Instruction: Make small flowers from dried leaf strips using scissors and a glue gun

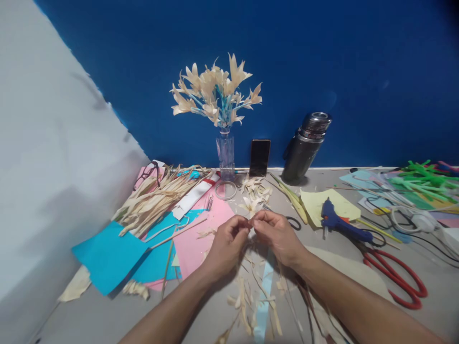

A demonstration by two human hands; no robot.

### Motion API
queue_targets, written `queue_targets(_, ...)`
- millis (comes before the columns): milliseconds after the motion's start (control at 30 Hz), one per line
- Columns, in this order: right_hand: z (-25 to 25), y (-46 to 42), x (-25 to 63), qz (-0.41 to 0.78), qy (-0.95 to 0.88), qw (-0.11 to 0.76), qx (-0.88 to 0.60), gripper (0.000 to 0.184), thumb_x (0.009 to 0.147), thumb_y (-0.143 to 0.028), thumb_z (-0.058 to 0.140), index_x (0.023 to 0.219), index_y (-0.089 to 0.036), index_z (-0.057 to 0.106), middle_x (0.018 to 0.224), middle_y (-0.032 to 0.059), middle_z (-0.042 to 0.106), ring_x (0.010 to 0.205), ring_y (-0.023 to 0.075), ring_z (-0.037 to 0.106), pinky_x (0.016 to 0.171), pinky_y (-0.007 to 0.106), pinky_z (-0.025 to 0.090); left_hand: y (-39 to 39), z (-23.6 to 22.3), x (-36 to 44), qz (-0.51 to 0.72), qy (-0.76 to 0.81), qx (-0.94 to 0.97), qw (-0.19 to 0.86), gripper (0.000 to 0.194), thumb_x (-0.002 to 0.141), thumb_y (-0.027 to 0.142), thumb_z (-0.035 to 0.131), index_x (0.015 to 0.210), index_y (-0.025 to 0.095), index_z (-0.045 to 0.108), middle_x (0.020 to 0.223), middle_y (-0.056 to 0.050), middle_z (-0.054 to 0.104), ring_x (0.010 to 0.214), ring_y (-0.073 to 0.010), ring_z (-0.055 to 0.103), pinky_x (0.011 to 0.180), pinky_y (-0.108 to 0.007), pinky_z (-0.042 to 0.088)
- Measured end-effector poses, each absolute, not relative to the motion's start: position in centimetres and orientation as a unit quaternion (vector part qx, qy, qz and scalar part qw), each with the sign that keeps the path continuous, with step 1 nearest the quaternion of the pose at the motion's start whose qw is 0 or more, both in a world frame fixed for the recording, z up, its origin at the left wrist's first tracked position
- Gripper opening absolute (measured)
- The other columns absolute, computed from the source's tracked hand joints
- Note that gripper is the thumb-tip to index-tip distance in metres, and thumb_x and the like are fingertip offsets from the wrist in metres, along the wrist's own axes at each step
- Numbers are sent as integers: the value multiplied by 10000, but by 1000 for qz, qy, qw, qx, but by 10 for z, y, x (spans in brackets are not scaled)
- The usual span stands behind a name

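Observation:
Over the middle of the table, my left hand [229,241] and my right hand [278,237] meet fingertip to fingertip. Both are closed in a pinch at the base of a small cream flower [251,205] that looks made of dried husk. Its pointed petals show just beyond my fingers; the pinched part is hidden. Under my wrists lie curled husk scraps [244,296] and a pale blue paper strip [264,301]. Beyond the flower, a black scissor handle [294,223] shows beside my right hand, near a pile of cut husk pieces [256,188].
Husk flowers [211,91] stand in a clear bottle [225,155] by the blue wall, near a phone [260,157] and flask [303,153]. Dried husks [158,196] and coloured paper [111,258] lie left. A glue gun [337,222] and red-handled scissors [398,277] lie right.

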State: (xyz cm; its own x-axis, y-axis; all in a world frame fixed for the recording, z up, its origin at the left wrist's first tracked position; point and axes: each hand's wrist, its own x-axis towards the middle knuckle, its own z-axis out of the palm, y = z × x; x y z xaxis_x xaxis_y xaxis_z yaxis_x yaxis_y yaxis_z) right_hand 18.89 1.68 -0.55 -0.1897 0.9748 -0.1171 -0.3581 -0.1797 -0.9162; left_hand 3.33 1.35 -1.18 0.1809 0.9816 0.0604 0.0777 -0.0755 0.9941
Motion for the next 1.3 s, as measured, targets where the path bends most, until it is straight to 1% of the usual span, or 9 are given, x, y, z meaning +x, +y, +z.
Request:
queue_targets(133,-7,18,190,663,-390,503,-393,323,710,-433,827,758,-160,661,575,-49,505,497,67,366,499,224,266,13,-11,36,441,472,581,496,56,839,185,569,821,180,621,726,10,580,663,-116,499,623,-232,407)
queue_targets(300,-8,19,190,668,-382,504,-392,331,708,-432,830,769,-154,661,579,-41,537,493,68,395,499,223,272,12,-10,37,449,470,512,561,58,784,183,631,836,181,605,598,62,486,499,-81,436,496,-213,367)
queue_targets(433,-6,19,188,682,-370,498,-387,353,685,-445,841,759,-155,652,576,-34,564,480,71,417,488,220,285,11,-6,37,472,459,469,588,201,701,195,747,863,174,630,621,54,533,511,-99,525,518,-234,456)
queue_targets(767,-5,20,188,685,-363,497,-390,385,662,-466,855,744,-156,643,537,-55,513,458,62,381,467,214,267,12,-5,40,475,451,445,611,167,674,169,759,792,164,641,635,23,609,516,-110,570,523,-244,502)
queue_targets(900,-3,19,188,690,-356,491,-396,393,668,-477,851,740,-165,623,527,-56,510,453,72,407,463,217,298,11,-7,39,451,439,458,628,122,741,223,716,776,162,615,623,8,610,515,-122,574,503,-243,480)
queue_targets(1000,-3,20,188,684,-356,492,-404,386,674,-474,847,742,-167,624,485,-83,443,427,56,342,446,209,270,11,-11,37,450,443,480,609,124,847,302,626,848,179,626,544,51,512,463,-94,472,472,-212,407)
queue_targets(1100,-5,20,189,682,-362,494,-400,363,701,-469,831,756,-173,629,473,-94,411,422,54,310,444,212,249,12,-12,35,455,453,514,568,143,873,305,609,871,177,672,584,40,511,511,-85,457,519,-204,396)
queue_targets(1233,-8,20,190,657,-395,493,-411,333,724,-454,816,779,-168,656,550,-64,498,473,63,372,485,221,271,14,-6,34,488,458,522,529,256,791,262,709,1042,214,716,814,-20,646,702,-133,585,640,-236,474)
queue_targets(1300,-8,19,189,630,-428,487,-428,318,742,-455,800,784,-166,676,599,-44,544,510,74,403,509,230,290,15,-2,33,512,465,470,548,235,786,292,713,1005,208,714,810,-25,653,714,-147,607,643,-250,490)
